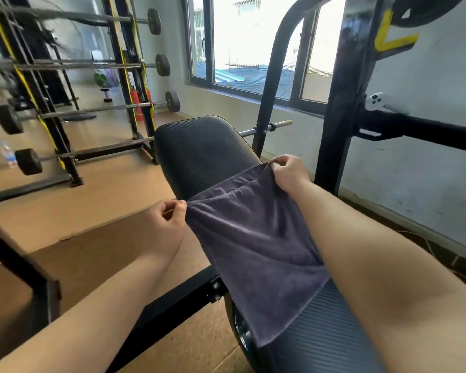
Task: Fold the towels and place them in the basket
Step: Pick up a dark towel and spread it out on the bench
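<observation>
A dark grey-purple towel [256,246] lies spread along the black padded bench [202,152], its near end hanging over the bench's left side. My left hand [170,222] pinches the towel's far left corner between thumb and fingers. My right hand [288,170] grips the far right corner, and the far edge is stretched between the two hands, lifted a little off the pad. My right forearm crosses over the towel's right side. No basket is in view.
A black bench frame upright [339,103] stands close on the right, with a white controller [379,102] resting on its arm. Barbell racks [135,76] stand to the left on the wooden floor. A water bottle [8,154] sits at the far left.
</observation>
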